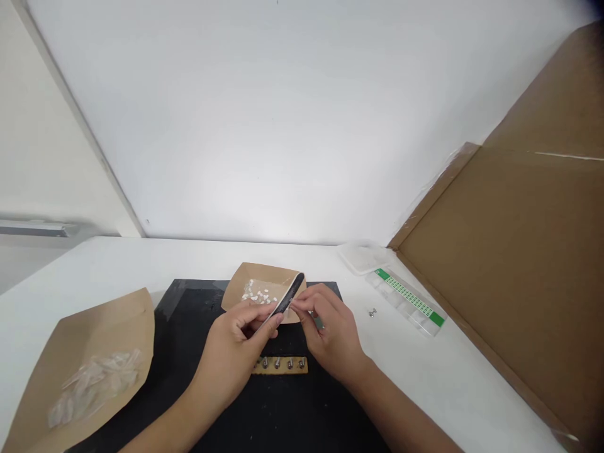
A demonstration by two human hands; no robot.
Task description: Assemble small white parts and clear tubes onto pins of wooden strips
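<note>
My left hand [240, 340] is closed on a narrow black strip with a pale edge [291, 293], which it holds tilted above the black mat. My right hand [330, 327] is closed in a pinch against the strip's side; whatever lies between its fingertips is too small to make out. Just behind the hands, a brown paper tray [240, 277] holds small white pieces [258, 293]. Below them on the mat lies a tan bar [283, 371] with several metal studs standing in a row, its left end hidden by my left hand.
At left, a larger paper tray [70, 333] holds clear plastic pieces [97, 384]. Small metal parts [372, 312] lie on the white table beside a clear case with a green label [410, 294]. Cardboard [509, 264] stands along the right side; the black mat [184, 321] lies under the work.
</note>
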